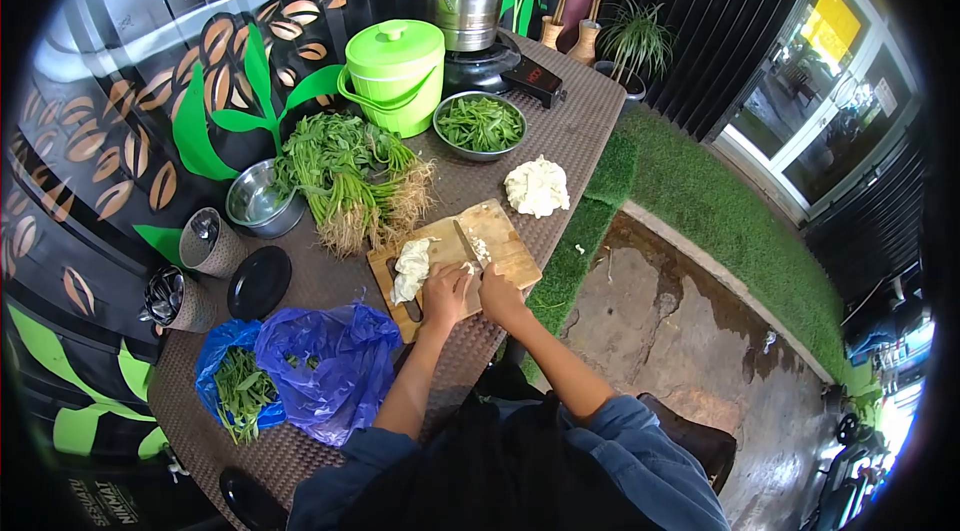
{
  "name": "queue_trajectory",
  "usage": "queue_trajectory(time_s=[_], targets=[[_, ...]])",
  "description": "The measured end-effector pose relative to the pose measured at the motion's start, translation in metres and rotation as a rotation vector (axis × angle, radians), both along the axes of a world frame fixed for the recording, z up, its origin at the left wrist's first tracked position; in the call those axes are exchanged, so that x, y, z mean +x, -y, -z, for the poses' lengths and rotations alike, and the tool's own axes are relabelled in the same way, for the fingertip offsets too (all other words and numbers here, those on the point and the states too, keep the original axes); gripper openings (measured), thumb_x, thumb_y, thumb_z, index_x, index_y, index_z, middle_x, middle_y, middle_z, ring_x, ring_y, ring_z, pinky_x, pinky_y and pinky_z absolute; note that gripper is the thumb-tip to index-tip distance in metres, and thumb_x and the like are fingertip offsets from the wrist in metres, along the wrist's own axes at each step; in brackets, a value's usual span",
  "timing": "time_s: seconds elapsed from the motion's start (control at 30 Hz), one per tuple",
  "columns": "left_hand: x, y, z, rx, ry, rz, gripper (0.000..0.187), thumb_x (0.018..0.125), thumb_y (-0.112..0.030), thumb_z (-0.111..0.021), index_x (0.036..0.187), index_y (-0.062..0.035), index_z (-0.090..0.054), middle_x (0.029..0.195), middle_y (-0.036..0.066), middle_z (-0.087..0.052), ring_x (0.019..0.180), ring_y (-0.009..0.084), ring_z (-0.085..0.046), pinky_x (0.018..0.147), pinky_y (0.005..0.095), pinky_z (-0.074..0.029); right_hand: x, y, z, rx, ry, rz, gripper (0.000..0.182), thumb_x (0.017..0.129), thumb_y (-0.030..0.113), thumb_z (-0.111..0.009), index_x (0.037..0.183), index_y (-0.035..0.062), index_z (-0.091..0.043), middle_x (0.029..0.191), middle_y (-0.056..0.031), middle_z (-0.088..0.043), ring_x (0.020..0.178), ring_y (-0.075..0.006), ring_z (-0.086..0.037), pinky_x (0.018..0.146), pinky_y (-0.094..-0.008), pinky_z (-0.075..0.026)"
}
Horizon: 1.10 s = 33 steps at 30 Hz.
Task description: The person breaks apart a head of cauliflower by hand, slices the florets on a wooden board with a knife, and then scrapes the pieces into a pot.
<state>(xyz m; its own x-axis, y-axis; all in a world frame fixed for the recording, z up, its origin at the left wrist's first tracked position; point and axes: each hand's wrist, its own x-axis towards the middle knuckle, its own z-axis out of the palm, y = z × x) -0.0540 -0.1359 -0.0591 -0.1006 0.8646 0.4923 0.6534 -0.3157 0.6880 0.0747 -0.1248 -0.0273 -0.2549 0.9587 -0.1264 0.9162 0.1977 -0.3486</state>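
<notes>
A wooden cutting board (507, 234) lies near the table's front edge. My right hand (498, 293) is closed around the handle of a knife (467, 243), whose blade rests over the board beside small chopped pale bits (481, 250). My left hand (447, 289) is on the board to the left of the blade, fingers curled down together. A small whitish piece shows at its fingertips, too small to name. Touching the board's left part is a crumpled white bundle (411, 271), just beyond my left hand. Another crumpled white heap (537, 186) sits on the table past the board.
Rooted leafy greens (350, 181) lie behind the board, near a bowl of cut greens (481, 124), a lidded green bucket (395, 71) and a steel pot (462, 11) on a portable stove (530, 81). Purple plastic bags (335, 361) and a black plate (260, 282) are at left.
</notes>
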Motion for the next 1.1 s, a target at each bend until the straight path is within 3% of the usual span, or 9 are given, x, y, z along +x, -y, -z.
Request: queue_trajectory(time_s=[0.17, 0.4, 0.47, 0.6, 0.7, 0.77, 0.97, 1.1], targets=[[0.0, 0.002, -0.003, -0.021, 0.004, -0.016, 0.014, 0.077, -0.006, -0.068, 0.09, -0.0008, -0.071, 0.096, 0.014, -0.067, 0.091, 0.0296, -0.058, 0.08, 0.0367, -0.048, -0.012, 0.018, 0.0, -0.063, -0.028, 0.096, 0.029, 0.086, 0.014, -0.052, 0.106, -0.002, -0.039, 0.09, -0.0253, -0.064, 0.086, -0.0389, -0.066, 0.072, -0.0454, -0.054], [-0.001, 0.0, 0.0, 0.002, 0.018, 0.002, 0.014, 0.077, -0.008, -0.068, 0.09, -0.001, -0.071, 0.095, 0.015, -0.068, 0.092, 0.0296, -0.059, 0.081, 0.0359, -0.048, -0.001, -0.007, -0.002, -0.05, -0.016, -0.011, 0.036, 0.083, 0.008, -0.052, 0.113, -0.0035, -0.036, 0.088, -0.0284, -0.063, 0.08, -0.042, -0.065, 0.066, -0.0472, -0.054], [-0.001, 0.001, 0.001, -0.012, 0.022, -0.015, 0.015, 0.077, -0.009, -0.068, 0.089, -0.0011, -0.071, 0.096, 0.015, -0.068, 0.092, 0.0299, -0.059, 0.081, 0.0361, -0.048, -0.003, 0.007, -0.017, -0.139, -0.025, 0.02, 0.033, 0.084, 0.009, -0.051, 0.112, -0.0029, -0.037, 0.089, -0.029, -0.063, 0.082, -0.0427, -0.065, 0.068, -0.0486, -0.053], [-0.001, -0.001, 0.004, -0.041, 0.06, -0.011, 0.015, 0.078, -0.009, -0.068, 0.09, -0.0005, -0.071, 0.097, 0.015, -0.067, 0.093, 0.0308, -0.059, 0.082, 0.0371, -0.048, -0.015, 0.012, 0.004, -0.062, -0.104, 0.136, 0.03, 0.084, 0.009, -0.05, 0.109, -0.0029, -0.039, 0.089, -0.03, -0.062, 0.084, -0.045, -0.063, 0.071, -0.0511, -0.051], [-0.002, 0.0, 0.004, -0.081, 0.044, -0.019, 0.016, 0.077, -0.008, -0.068, 0.09, 0.0, -0.07, 0.098, 0.015, -0.067, 0.094, 0.0307, -0.059, 0.082, 0.0371, -0.048, -0.011, -0.003, 0.001, -0.063, -0.026, 0.062, 0.036, 0.084, 0.012, -0.054, 0.112, -0.004, -0.038, 0.085, -0.0253, -0.064, 0.081, -0.0387, -0.066, 0.068, -0.0443, -0.055], [-0.003, -0.001, 0.004, -0.059, 0.049, -0.006, 0.016, 0.077, -0.008, -0.067, 0.091, 0.0, -0.07, 0.098, 0.015, -0.067, 0.094, 0.0304, -0.059, 0.083, 0.0368, -0.048, -0.008, -0.009, -0.007, -0.088, -0.08, 0.038, 0.03, 0.085, 0.009, -0.051, 0.109, -0.0038, -0.038, 0.087, -0.0295, -0.062, 0.08, -0.0431, -0.065, 0.068, -0.0493, -0.053], [-0.002, 0.0, 0.002, -0.074, 0.042, -0.005, 0.017, 0.078, -0.006, -0.066, 0.093, -0.0002, -0.07, 0.099, 0.015, -0.067, 0.094, 0.0302, -0.059, 0.083, 0.0361, -0.048, -0.02, 0.013, 0.015, 0.017, -0.064, 0.084, 0.027, 0.085, 0.008, -0.048, 0.108, -0.0049, -0.039, 0.088, -0.0295, -0.063, 0.08, -0.0441, -0.064, 0.069, -0.0496, -0.052], [-0.002, 0.0, 0.004, -0.061, 0.031, 0.0, 0.016, 0.078, -0.005, -0.065, 0.092, -0.0002, -0.07, 0.1, 0.015, -0.067, 0.094, 0.03, -0.059, 0.083, 0.0352, -0.048, -0.014, -0.004, -0.002, -0.036, -0.077, 0.068, 0.028, 0.085, 0.008, -0.047, 0.109, -0.0055, -0.04, 0.088, -0.0291, -0.063, 0.08, -0.0435, -0.065, 0.068, -0.0491, -0.053]])
